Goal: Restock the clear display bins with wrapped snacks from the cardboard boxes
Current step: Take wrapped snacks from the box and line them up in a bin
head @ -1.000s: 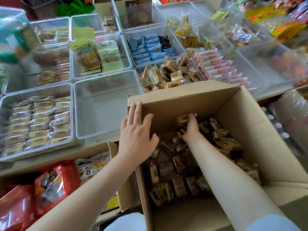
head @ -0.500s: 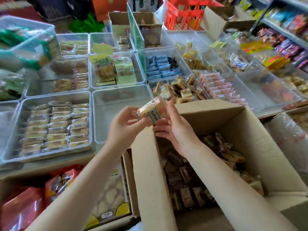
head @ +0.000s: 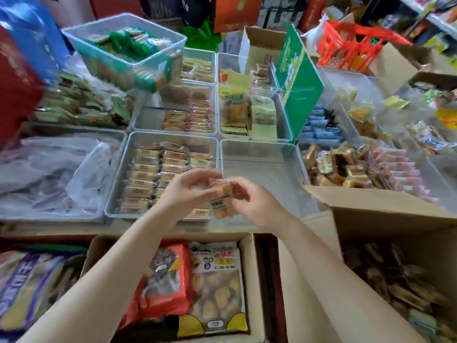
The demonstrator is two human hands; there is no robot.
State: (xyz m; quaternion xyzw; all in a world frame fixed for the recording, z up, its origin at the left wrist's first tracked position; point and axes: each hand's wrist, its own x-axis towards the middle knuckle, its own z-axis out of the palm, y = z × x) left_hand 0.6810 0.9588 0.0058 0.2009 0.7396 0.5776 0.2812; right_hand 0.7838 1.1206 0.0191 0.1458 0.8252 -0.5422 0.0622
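The person holds a small stack of wrapped snacks [head: 220, 200] between both hands at the centre of the head view. The left hand [head: 184, 191] pinches the stack from its nine o'clock side and the right hand [head: 249, 203] pinches it from three o'clock, so the hands are close together, both clamped on the packets. The stack hangs above the seam between two clear bins: the part-filled bin [head: 116, 194] of neat rows at nine o'clock, and the empty bin [head: 262, 167] at one o'clock. The open cardboard box [head: 371, 214], the likely source, sits at four o'clock.

The step in hand appears to be squaring up the packets before setting them down. To do it well, the person should line the wrappers up with labels facing one way while both hands have control. Which bin is meant cannot be told from this view, though the empty one looks the likelier. Lowering the stack flat against a bin wall, then releasing one hand at a time, should keep the slippery wrappers from fanning out. Dropping them from height would likely scatter the row.
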